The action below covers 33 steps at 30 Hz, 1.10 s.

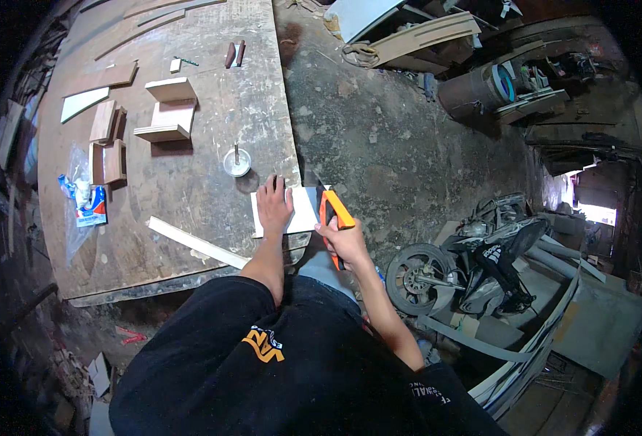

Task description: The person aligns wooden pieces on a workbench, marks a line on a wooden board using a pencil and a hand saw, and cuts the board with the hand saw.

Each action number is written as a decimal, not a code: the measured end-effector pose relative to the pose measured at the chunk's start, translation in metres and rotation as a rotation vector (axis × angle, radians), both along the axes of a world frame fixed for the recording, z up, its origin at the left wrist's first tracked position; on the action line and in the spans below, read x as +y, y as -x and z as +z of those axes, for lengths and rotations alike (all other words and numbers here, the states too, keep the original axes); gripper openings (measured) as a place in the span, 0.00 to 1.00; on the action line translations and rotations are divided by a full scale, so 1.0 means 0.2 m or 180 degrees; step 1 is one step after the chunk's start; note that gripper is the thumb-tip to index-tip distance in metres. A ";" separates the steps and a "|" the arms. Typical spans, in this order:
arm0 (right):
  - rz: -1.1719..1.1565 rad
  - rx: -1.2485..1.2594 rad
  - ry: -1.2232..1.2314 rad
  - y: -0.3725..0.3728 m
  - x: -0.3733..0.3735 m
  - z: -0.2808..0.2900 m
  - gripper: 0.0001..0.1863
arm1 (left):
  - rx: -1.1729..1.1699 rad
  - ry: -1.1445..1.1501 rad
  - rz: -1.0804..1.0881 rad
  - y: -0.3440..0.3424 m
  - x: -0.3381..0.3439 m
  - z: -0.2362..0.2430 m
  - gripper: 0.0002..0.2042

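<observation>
We press our left hand (pixel 273 206) flat, fingers spread, on a white board (pixel 303 211) at the workbench (pixel 190 182) edge. Our right hand (pixel 344 243) is clenched round an orange-handled handsaw (pixel 333 211) just beside the board.

A crumpled clear plastic bag (pixel 81 207) lies near the left edge of the wooden worktop (pixel 190 182). Inside it sits a small flat packet in blue, white and red (pixel 88 207), just beside a stack of brown wooden blocks (pixel 108 161). No signs or screens show.
</observation>
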State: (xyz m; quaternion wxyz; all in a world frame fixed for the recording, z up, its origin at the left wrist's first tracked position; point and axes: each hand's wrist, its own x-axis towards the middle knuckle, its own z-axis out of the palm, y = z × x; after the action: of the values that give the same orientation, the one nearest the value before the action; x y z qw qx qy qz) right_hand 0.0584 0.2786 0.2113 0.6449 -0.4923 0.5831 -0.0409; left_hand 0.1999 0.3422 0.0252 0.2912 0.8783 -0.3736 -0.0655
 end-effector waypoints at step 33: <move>0.0678 0.0200 0.0931 -0.07 0.04 -0.10 0.12 | 0.0036 -0.0102 0.0111 0.02 0.01 0.02 0.19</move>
State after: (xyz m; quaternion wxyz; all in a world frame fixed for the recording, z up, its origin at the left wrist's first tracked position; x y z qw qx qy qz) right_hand 0.0726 0.2866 0.1915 0.5486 -0.6409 0.5354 -0.0413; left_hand 0.1957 0.3432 0.0291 0.2803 0.8888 -0.3554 -0.0713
